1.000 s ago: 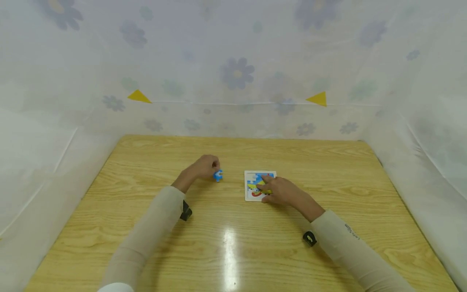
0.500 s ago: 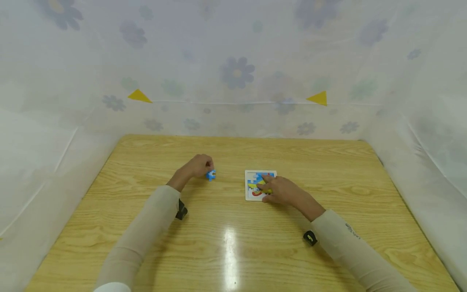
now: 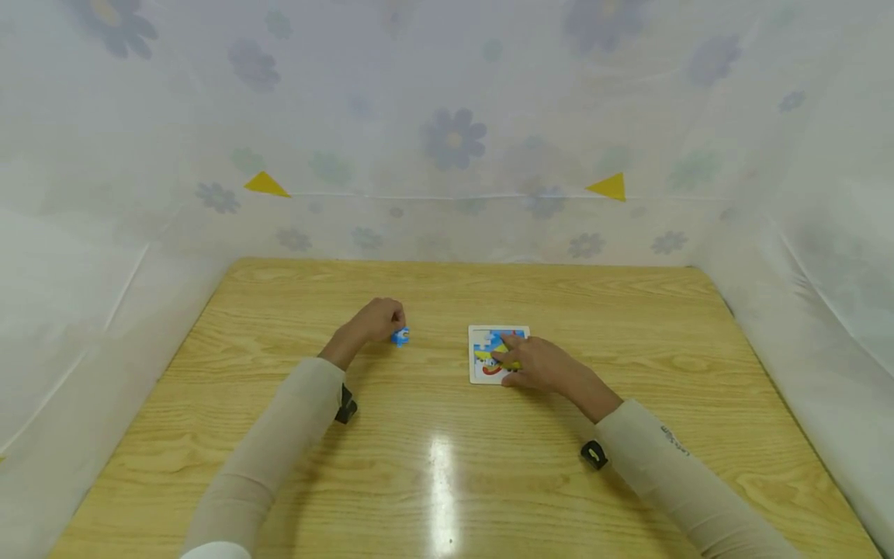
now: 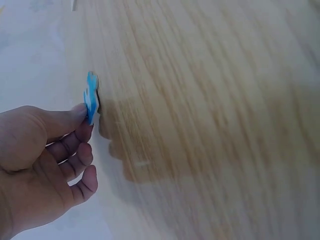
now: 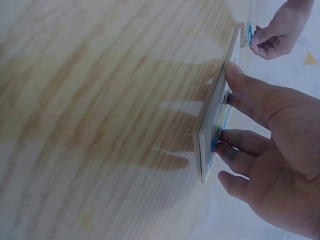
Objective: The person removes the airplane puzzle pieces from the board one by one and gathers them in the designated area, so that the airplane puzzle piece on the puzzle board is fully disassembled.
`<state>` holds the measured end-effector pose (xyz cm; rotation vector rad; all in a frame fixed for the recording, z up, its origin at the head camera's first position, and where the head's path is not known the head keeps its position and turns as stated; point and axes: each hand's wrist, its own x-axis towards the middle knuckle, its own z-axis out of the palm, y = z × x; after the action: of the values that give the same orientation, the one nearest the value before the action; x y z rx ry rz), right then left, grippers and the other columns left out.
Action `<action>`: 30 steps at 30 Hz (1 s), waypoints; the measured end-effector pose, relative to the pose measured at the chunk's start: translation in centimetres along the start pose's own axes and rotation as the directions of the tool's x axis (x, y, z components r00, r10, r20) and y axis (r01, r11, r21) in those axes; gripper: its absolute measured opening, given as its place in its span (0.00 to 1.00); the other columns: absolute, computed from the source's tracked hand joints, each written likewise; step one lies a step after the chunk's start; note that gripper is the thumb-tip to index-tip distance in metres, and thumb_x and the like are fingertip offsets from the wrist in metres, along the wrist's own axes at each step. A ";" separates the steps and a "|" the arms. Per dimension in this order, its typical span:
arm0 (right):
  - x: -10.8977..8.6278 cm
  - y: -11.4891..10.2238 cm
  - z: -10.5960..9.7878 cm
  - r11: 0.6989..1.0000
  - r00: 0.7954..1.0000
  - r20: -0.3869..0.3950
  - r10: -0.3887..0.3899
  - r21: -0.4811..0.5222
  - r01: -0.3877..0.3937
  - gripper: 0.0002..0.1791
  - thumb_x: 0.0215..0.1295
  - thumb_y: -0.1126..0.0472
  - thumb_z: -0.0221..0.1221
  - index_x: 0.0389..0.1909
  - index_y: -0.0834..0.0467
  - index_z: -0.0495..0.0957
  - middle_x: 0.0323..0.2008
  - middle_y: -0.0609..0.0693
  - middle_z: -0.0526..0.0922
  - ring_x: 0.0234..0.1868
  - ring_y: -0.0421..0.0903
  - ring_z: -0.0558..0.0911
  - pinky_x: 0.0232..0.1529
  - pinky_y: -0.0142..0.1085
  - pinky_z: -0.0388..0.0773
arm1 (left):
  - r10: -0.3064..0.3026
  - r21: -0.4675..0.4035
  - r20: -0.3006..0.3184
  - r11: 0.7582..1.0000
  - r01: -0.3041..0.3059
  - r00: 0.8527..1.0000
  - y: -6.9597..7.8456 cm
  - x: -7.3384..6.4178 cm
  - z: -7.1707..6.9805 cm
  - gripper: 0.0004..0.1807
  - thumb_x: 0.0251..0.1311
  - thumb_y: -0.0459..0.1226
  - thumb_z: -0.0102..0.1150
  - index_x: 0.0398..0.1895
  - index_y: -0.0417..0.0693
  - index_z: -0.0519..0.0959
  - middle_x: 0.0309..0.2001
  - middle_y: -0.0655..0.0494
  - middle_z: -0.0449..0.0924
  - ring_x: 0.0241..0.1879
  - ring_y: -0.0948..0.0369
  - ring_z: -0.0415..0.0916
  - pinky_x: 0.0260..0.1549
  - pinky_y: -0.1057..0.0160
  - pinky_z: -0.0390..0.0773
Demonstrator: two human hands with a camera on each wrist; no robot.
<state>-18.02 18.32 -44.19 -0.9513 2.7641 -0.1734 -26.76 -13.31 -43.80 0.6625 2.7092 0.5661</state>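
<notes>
Between thumb and fingers, my left hand [image 3: 375, 318] pinches a blue and white jigsaw piece [image 3: 400, 337], left of the puzzle board. Seen edge-on in the left wrist view, the piece [image 4: 90, 97] stands upright from the fingertips, close over the table. The square white-framed puzzle board [image 3: 471, 359] lies flat, showing a blue, yellow and red picture with a pale piece-shaped gap at its upper left. My right hand [image 3: 548, 366] rests spread fingertips on the board's right part, covering some of the picture. In the right wrist view, its thumb touches the board's edge [image 5: 202, 135].
A wood-grain table [image 3: 517, 466] carries everything. White flower-patterned sheeting [image 3: 447, 225] rises behind it and along both sides, with two yellow triangles [image 3: 608, 187] on the back. A dark wrist device [image 3: 594, 455] hangs at each sleeve cuff.
My left hand has drawn a little leftward, away from the board, with the jigsaw piece still pinched and turned slightly. The right hand and the board have stayed in place.
</notes>
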 end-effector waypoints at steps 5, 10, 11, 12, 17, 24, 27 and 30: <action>0.0 0.0 0.0 1.000 1.000 0.005 0.000 0.002 0.000 0.30 0.61 0.47 0.60 0.63 0.54 0.71 0.67 0.66 0.64 0.61 0.64 0.72 0.58 0.53 0.71 | -0.016 -0.007 0.005 1.000 0.016 1.000 0.0 -0.1 0.0 0.09 0.65 0.28 0.45 0.31 0.42 0.76 0.30 0.51 0.75 0.28 0.59 0.67 0.33 0.62 0.68; 0.0 0.0 0.0 1.000 1.000 0.009 0.012 0.013 -0.012 0.30 0.61 0.47 0.60 0.63 0.54 0.71 0.67 0.66 0.63 0.61 0.65 0.71 0.58 0.53 0.71 | -0.019 -0.008 0.002 1.000 0.019 1.000 -0.1 0.0 0.0 0.08 0.66 0.29 0.46 0.33 0.43 0.76 0.32 0.51 0.76 0.31 0.58 0.68 0.34 0.62 0.69; 0.0 0.0 0.0 1.000 1.000 0.008 0.014 0.017 -0.014 0.30 0.61 0.47 0.60 0.63 0.54 0.71 0.67 0.66 0.63 0.61 0.65 0.71 0.58 0.53 0.71 | -0.019 -0.010 0.004 1.000 0.019 1.000 -0.1 0.0 0.0 0.08 0.66 0.29 0.46 0.33 0.43 0.77 0.32 0.51 0.76 0.31 0.58 0.68 0.34 0.62 0.69; 0.0 0.0 0.0 1.000 1.000 0.007 0.015 0.021 -0.015 0.30 0.61 0.47 0.60 0.63 0.54 0.71 0.67 0.66 0.63 0.61 0.65 0.71 0.59 0.53 0.71 | -0.018 -0.012 0.006 1.000 0.018 1.000 -0.1 0.0 0.0 0.08 0.66 0.29 0.47 0.33 0.42 0.77 0.33 0.51 0.76 0.31 0.58 0.69 0.34 0.62 0.70; -0.1 0.0 0.0 1.000 1.000 -0.017 0.001 0.030 0.000 0.29 0.61 0.48 0.61 0.62 0.55 0.72 0.66 0.67 0.64 0.61 0.65 0.71 0.58 0.53 0.71 | 0.007 -0.021 -0.010 1.000 -0.007 1.000 0.0 0.2 -0.1 0.07 0.67 0.32 0.49 0.34 0.43 0.77 0.35 0.50 0.78 0.34 0.57 0.71 0.36 0.60 0.73; -0.1 -0.1 0.2 0.999 1.000 -0.022 0.010 0.037 -0.009 0.28 0.61 0.48 0.60 0.61 0.56 0.73 0.66 0.66 0.64 0.62 0.64 0.71 0.59 0.53 0.71 | 0.083 -0.015 -0.056 0.996 -0.084 0.995 1.1 0.7 -0.4 0.06 0.67 0.35 0.52 0.36 0.42 0.77 0.38 0.49 0.79 0.39 0.55 0.75 0.42 0.57 0.75; -0.2 -0.1 0.4 1.000 0.999 -0.035 0.003 0.026 -0.002 0.28 0.61 0.48 0.60 0.60 0.57 0.74 0.66 0.66 0.65 0.61 0.64 0.71 0.58 0.53 0.71 | 0.086 -0.016 -0.041 0.996 -0.087 0.995 1.8 1.0 -0.4 0.06 0.67 0.35 0.53 0.38 0.42 0.78 0.40 0.49 0.79 0.41 0.55 0.75 0.43 0.57 0.75; -0.4 -0.1 0.4 1.000 0.999 -0.047 0.006 0.020 -0.005 0.28 0.61 0.48 0.60 0.59 0.57 0.75 0.65 0.66 0.66 0.61 0.64 0.72 0.58 0.53 0.71 | 0.081 -0.033 -0.017 0.996 -0.082 0.997 2.7 1.3 -0.3 0.06 0.66 0.35 0.53 0.41 0.42 0.77 0.42 0.49 0.79 0.43 0.55 0.75 0.44 0.57 0.76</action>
<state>-17.62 18.47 -44.48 -0.9464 2.8018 -0.2243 -26.96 -10.59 -42.55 0.7659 2.6905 0.6376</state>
